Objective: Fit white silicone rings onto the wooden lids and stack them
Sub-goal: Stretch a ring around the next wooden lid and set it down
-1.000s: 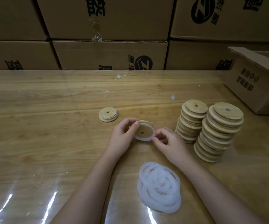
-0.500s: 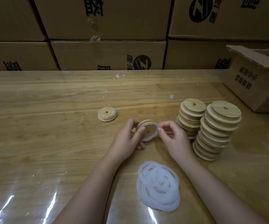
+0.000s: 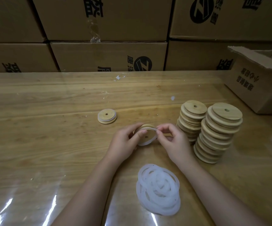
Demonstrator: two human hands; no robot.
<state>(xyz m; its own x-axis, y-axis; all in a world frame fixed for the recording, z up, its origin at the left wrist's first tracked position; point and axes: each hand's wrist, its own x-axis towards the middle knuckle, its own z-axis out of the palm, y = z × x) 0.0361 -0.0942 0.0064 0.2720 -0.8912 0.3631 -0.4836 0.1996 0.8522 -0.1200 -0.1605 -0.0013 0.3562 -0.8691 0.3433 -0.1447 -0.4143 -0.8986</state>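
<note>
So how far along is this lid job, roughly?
Early days. Done: one ringed lid lies alone on the table. In hand: the left hand holds a second lid while the right hand pinches a white ring partly round it. Left: a far stack and a near stack of seemingly bare lids, plus a pile of loose rings.

Round Z logo (image 3: pixel 142 63) on stacked cartons (image 3: pixel 86 57), upside-down Chinese print on open box (image 3: pixel 254 92)

The single head-worn camera looks forward and down, close over the table (image 3: pixel 50 128), facing stacked cartons (image 3: pixel 107 57).
</note>
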